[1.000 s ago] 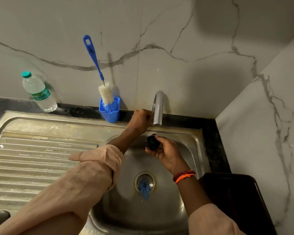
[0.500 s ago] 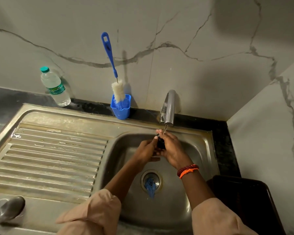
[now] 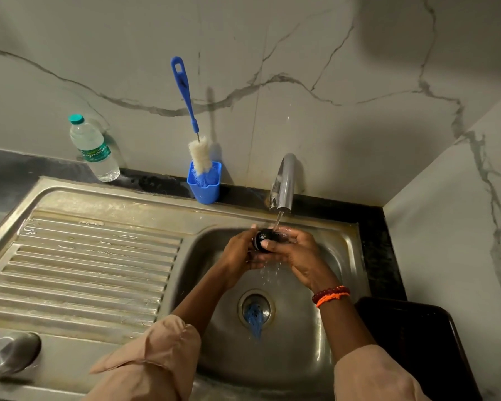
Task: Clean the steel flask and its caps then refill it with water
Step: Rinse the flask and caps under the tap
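Observation:
A small black cap (image 3: 264, 238) is held under the running tap (image 3: 284, 183), over the steel sink basin (image 3: 339, 256). My left hand (image 3: 240, 250) curls around the cap from the left. My right hand (image 3: 295, 250) grips it from the right, thumb on top. A thin stream of water falls from the spout onto the cap and splashes down. The steel flask (image 3: 9, 354) lies at the bottom left on the sink's edge, only partly in view and blurred.
A blue bottle brush (image 3: 190, 117) stands in a blue holder (image 3: 204, 183) at the wall. A plastic water bottle (image 3: 94, 150) stands left of it. A ribbed draining board (image 3: 84, 270) lies left of the basin. A dark tray (image 3: 417, 342) sits at right. Something blue lies in the drain (image 3: 255, 308).
My left hand left the tap and came down to the cap. Water now runs from the spout over the cap, held in both hands.

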